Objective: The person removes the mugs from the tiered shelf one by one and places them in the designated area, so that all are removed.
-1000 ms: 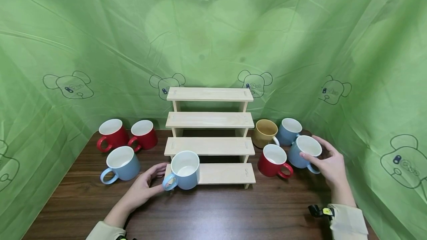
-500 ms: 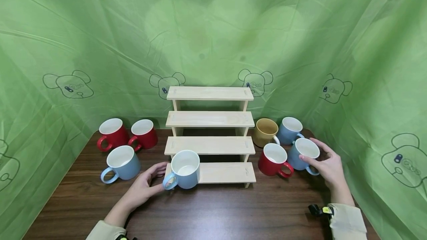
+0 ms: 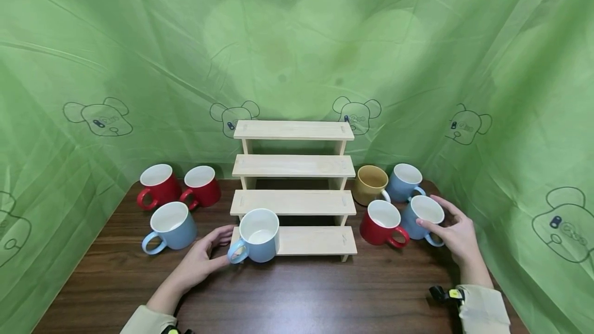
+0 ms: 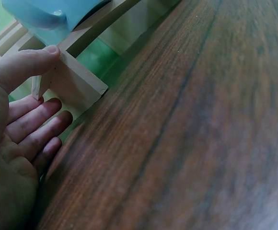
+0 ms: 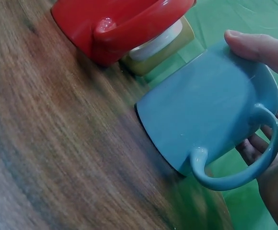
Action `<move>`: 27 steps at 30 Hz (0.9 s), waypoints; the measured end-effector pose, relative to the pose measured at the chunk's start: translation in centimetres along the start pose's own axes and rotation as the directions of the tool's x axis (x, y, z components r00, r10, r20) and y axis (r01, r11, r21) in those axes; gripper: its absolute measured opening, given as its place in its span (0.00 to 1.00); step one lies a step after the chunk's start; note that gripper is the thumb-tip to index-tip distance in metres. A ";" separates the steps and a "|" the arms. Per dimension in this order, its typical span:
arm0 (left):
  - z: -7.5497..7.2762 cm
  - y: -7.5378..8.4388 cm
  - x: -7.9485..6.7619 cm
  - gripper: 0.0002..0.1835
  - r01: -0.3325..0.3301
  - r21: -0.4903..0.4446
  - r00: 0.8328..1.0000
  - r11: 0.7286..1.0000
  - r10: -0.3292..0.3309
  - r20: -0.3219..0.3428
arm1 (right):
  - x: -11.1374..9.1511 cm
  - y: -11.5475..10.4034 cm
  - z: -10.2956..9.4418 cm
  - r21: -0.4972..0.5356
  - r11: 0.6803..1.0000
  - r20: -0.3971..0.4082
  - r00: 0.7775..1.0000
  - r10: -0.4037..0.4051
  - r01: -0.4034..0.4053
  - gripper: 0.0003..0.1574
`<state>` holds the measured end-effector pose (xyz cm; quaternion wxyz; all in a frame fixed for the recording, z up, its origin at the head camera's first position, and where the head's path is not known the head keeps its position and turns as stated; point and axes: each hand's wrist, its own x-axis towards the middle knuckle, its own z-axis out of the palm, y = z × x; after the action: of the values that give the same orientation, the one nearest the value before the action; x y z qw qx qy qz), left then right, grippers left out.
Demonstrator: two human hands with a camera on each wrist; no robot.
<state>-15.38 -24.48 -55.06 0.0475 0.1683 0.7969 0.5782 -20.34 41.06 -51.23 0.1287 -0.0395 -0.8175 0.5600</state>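
Observation:
A light blue mug (image 3: 259, 236) with white inside stands on the left part of the lowest step of a pale wooden tiered shelf (image 3: 311, 241), its handle toward the front left. Beside that step's left end lies my left hand (image 3: 199, 262), fingers loosely extended. In the left wrist view its thumb (image 4: 45, 55) is right at the board's front corner, with the fingertips by the side panel. My right hand (image 3: 457, 233) grips another blue mug (image 5: 201, 105) near its rim, thumb on one side and fingers on the far side. This mug stands upright, its base right at the tabletop.
On the left stand two red mugs (image 3: 160, 189) and a blue mug (image 3: 174, 228). Right of the shelf are a yellow mug (image 3: 369, 187), a red mug (image 3: 380, 226) and a further blue mug (image 3: 403, 184). A green cloth (image 3: 287, 55) hangs behind the dark wooden table (image 3: 297, 293).
The blue mug in my right hand has come slightly down and to the left, with the hand following. My left hand and the mug on the lowest step have stayed in place.

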 end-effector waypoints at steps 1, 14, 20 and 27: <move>0.0 0.0 0.0 0.36 -0.002 0.001 1.000 1.000 0.002 0.000 | 0.0 0.0 0.0 -0.005 1.000 0.000 1.000 0.000 0.000 0.50; 0.1 0.1 0.0 0.36 0.015 0.023 1.000 1.000 -0.015 -0.008 | 0.1 0.3 -0.5 -0.088 0.996 0.054 0.999 0.004 0.001 0.52; 0.2 0.0 0.2 0.37 0.049 0.022 0.999 0.999 -0.049 -0.011 | -0.5 -2.2 -0.5 -0.227 0.971 -0.025 0.996 -0.089 0.081 0.57; 0.0 0.0 0.1 0.38 0.075 0.026 0.997 0.997 -0.075 -0.010 | -1.3 -7.4 2.8 -0.020 0.985 -0.150 0.973 -0.175 0.174 0.45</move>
<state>-15.45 -24.43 -55.10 0.0630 0.1362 0.8103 0.5664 -19.24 35.57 -45.55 0.2388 -0.0104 -0.8076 0.5392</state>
